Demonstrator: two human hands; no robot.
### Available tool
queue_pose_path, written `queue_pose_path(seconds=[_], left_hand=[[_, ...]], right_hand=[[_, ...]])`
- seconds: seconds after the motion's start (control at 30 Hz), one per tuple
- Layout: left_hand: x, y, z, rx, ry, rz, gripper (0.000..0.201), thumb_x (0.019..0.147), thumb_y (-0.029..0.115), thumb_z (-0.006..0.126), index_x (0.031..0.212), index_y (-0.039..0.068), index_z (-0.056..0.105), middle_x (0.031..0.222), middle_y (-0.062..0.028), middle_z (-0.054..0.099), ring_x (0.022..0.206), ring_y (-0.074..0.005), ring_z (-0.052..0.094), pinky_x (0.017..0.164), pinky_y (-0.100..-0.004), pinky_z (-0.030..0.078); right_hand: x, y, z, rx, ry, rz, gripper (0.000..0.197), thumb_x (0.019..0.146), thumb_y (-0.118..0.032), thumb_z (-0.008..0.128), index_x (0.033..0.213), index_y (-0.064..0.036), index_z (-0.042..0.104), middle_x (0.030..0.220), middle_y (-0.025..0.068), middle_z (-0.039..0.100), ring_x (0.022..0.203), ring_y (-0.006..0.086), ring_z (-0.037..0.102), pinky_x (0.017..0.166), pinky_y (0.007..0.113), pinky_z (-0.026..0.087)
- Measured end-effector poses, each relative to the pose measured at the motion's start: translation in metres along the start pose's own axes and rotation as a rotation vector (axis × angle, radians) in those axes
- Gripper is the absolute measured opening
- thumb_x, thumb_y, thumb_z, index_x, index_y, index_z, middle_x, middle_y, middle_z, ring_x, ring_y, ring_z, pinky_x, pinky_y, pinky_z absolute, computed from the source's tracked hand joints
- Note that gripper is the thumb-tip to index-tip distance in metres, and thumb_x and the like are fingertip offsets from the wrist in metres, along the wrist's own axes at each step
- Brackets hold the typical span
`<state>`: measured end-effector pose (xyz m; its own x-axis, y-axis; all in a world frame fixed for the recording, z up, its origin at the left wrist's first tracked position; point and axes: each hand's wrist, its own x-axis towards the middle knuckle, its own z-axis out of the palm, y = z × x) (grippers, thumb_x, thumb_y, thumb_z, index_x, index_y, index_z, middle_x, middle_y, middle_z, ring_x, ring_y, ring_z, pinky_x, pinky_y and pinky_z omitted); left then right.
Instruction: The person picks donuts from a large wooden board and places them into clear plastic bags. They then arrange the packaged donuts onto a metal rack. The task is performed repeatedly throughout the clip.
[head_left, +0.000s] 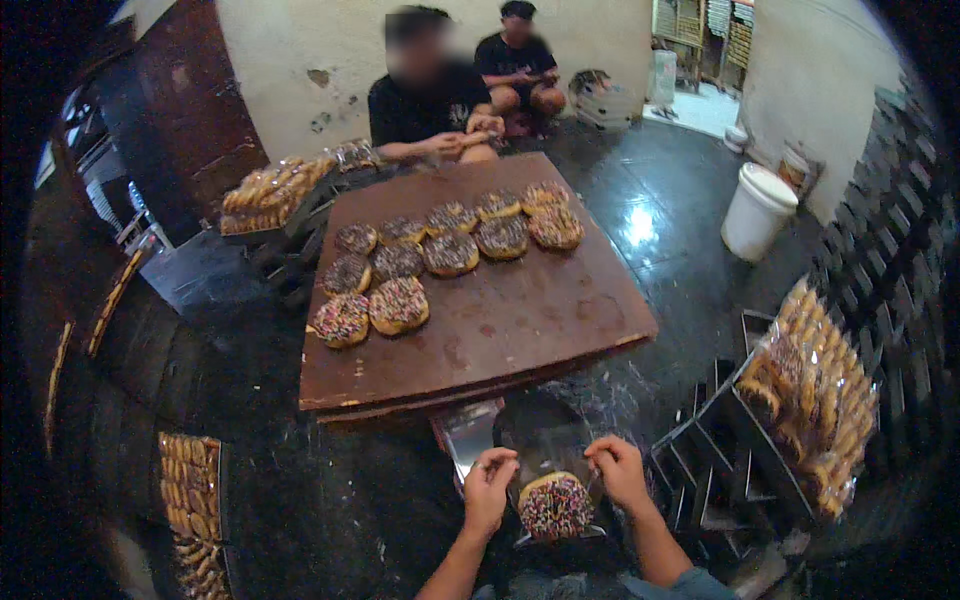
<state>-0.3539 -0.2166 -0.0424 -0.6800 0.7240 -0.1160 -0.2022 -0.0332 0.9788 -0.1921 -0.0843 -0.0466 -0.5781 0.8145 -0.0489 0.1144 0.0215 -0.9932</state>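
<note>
A doughnut topped with multicoloured sprinkles is low in front of me, between my two hands. My left hand has thumb and fingers pinched together at its upper left. On the other side my right hand pinches likewise. Thin, see-through film that looks like a clear plastic bag shows beside the doughnut, its edges held in both hands; its outline is hard to make out. Beyond them, a brown wooden table carries several doughnuts, some with dark chocolate topping, others with coloured sprinkles.
A shiny flat packet lies under the table's near edge. Trays of bagged baked goods stand at right, with more at lower left and far left. Two people sit beyond the table. A white bucket stands far right.
</note>
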Motion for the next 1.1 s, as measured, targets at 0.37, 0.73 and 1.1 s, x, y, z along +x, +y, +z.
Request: queue_pose_path(seconds=[0.37,0.73,1.1], left_hand=[[-0.015,0.008,-0.008,-0.201,0.008,-0.166,0.014,0.076,0.0,0.066,0.09,-0.003,0.063,0.107,-0.0085,0.052,0.09,-0.0154,0.055,0.08,-0.0274,0.046],[-0.03,-0.003,-0.006,0.173,0.265,0.211,0.024,0.08,-0.001,0.061,0.095,0.004,0.042,0.059,0.0042,0.043,0.054,-0.0018,0.037,0.054,-0.0165,0.031],[-0.039,-0.048,-0.032,-0.251,0.022,-0.283,0.026,0.091,0.022,0.052,0.113,0.008,0.052,0.105,-0.0043,0.056,0.094,-0.0144,0.055,0.077,-0.028,0.049]], right_hand=[[-0.007,-0.025,0.008,0.108,-0.189,0.016,0.018,0.081,-0.013,0.065,0.094,-0.0014,0.067,0.08,0.0013,0.055,0.075,0.0094,0.051,0.068,0.025,0.042],[-0.041,-0.016,0.024,-0.519,0.271,-0.493,0.014,0.078,-0.016,0.065,0.073,-0.0034,0.065,0.089,0.0079,0.051,0.088,0.0245,0.045,0.08,0.035,0.036],[-0.042,0.022,0.025,-0.072,-0.05,-0.014,0.033,0.083,-0.02,0.06,0.109,-0.0016,0.054,0.109,0.0088,0.05,0.099,0.0171,0.047,0.087,0.032,0.037]])
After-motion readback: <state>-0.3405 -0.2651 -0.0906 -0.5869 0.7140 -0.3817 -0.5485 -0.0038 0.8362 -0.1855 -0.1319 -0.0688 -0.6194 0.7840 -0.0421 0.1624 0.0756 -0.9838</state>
